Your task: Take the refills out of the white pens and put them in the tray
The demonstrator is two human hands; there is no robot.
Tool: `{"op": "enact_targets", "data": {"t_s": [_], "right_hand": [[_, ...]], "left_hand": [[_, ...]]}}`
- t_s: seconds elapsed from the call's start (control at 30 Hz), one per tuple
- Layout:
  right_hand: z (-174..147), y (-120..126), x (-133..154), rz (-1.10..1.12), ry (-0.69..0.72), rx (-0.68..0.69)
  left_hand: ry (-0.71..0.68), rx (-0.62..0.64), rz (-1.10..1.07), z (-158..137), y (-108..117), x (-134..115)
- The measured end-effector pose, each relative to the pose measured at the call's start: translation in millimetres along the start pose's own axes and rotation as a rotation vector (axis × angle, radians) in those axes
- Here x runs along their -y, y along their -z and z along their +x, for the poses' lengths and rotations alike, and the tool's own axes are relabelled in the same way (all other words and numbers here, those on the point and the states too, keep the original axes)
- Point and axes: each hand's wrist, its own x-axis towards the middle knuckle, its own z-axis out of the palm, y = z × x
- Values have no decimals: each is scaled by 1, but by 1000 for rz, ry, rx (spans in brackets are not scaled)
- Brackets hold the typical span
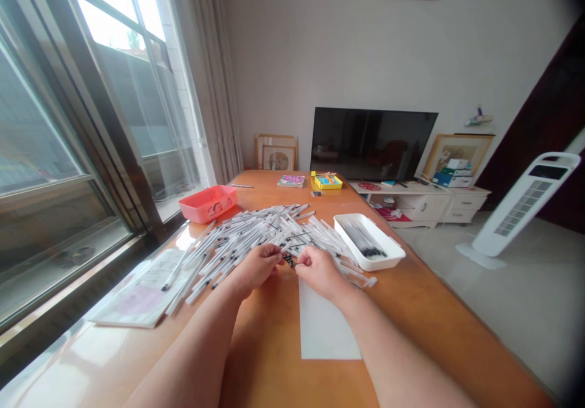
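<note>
The wooden table carries everything within reach, and the biggest thing on it is the loose heap of pens, pale-barrelled, just beyond both hands and spreading mostly to the left. Its left-side barrels slant from near left to far right; those right of the hands mostly lean the other way, near right to far left. I judge that any reach into the heap turns on this: the left hand is nearer the first lot and roughly follows their slant, while the right hand is nearer the second.

Next in size, the white tray sits ahead and to the right, nearer the right hand, its long side running from far left to near right. The thin rods inside lie along that line, dark ends towards the near end. The white sheet lies partly under the right hand and wrist.

The left hand and right hand face each other, close but apart, fingers curled in; I cannot tell whether either pinches anything. Smallest of all, some black parts show in the gap between the fingertips, about equally near both hands, too small for me to read their long axis
</note>
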Motion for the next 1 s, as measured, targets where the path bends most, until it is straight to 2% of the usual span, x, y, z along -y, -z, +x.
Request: {"op": "enact_targets", "data": {"t_s": [0.07, 0.13, 0.27, 0.47, 0.7, 1.0], "right_hand": [[0, 6, 6, 270, -105, 55], [1, 13, 12, 447, -147, 63], [4, 25, 14, 598, -167, 13], [6, 33, 12, 607, -144, -54], [3, 35, 15, 588, -73, -59], [0, 34, 15, 528, -30, -45]], "left_hand": [[7, 5, -13, -1, 0, -2], [4, 26, -24, -2, 1, -3], [-29, 99, -58, -5, 2, -5], [-72, 161, -38, -10, 2, -11], [-81, 193, -14, -15, 2, -18], [-84, 214, -27, -13, 0, -14]]}}
